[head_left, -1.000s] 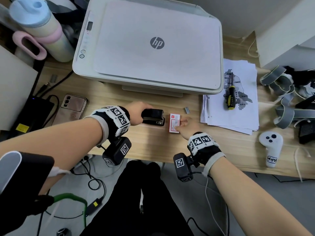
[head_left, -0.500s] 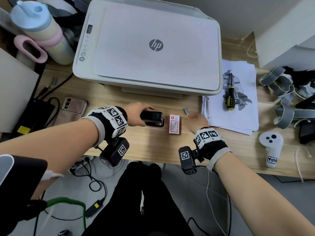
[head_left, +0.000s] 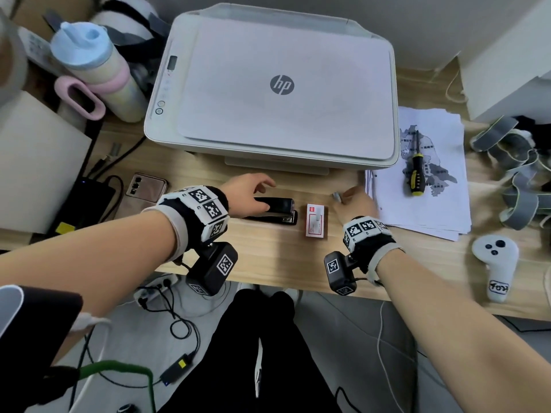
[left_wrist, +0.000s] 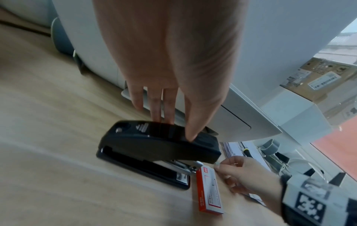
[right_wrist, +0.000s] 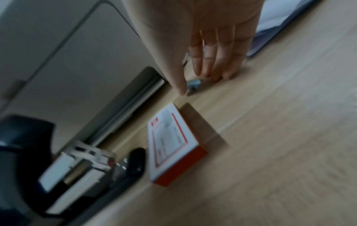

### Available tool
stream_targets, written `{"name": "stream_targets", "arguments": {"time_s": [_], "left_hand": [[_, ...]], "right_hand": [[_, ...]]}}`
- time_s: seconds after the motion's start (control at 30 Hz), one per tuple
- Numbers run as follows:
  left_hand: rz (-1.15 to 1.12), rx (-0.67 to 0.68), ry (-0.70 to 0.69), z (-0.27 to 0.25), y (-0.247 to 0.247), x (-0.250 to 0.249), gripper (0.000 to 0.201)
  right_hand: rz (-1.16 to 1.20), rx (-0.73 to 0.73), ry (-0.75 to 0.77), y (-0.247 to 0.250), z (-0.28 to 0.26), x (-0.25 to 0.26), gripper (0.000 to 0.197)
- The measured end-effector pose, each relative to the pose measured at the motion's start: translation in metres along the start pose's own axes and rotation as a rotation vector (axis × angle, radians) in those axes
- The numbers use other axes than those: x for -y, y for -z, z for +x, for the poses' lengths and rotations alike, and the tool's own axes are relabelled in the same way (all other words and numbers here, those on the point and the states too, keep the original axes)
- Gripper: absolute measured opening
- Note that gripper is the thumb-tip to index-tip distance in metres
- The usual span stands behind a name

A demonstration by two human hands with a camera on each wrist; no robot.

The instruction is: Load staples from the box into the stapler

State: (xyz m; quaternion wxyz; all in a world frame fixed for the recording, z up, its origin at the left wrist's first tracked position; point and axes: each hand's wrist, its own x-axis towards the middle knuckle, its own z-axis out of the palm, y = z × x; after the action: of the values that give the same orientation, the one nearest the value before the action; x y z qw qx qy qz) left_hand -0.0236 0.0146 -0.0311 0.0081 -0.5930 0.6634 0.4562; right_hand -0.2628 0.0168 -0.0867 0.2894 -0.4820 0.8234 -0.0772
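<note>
Left hand (head_left: pixel 247 193) grips stapler (head_left: pixel 275 208); right hand (head_left: pixel 354 202) pinches staple strip (head_left: pixel 336 197); box (head_left: pixel 316 220) between, printer (head_left: pixel 277 84) behind.

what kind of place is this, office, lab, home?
Most likely an office or home-office desk: an HP printer sits on the wooden desk, a stack of printed paper lies beside it, and a stapler with a box of staples is in front.

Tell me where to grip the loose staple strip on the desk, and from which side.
Pinch the staple strip across its long sides, thumb and forefinger coming straight down. It lies flat and low on the desk, so nothing slips under it; the printer crowds the far side, the paper stack the right.
</note>
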Motion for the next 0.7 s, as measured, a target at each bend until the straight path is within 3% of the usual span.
{"name": "stream_targets", "arguments": {"time_s": [0.37,0.57,0.7], "left_hand": [[-0.179,-0.167,-0.022,-0.003,-0.024,0.006,0.031],[-0.208,-0.256,-0.035,-0.006,-0.026,0.003,0.029],[-0.221,-0.294,-0.055,-0.01,-0.016,-0.004,0.025]], "right_hand": [[0.07,0.015,-0.143,-0.01,-0.044,-0.037,0.029],[0.097,0.025,-0.19,-0.005,-0.053,-0.029,0.033],[0.161,0.003,-0.157,0.019,-0.052,-0.014,0.024]]}}
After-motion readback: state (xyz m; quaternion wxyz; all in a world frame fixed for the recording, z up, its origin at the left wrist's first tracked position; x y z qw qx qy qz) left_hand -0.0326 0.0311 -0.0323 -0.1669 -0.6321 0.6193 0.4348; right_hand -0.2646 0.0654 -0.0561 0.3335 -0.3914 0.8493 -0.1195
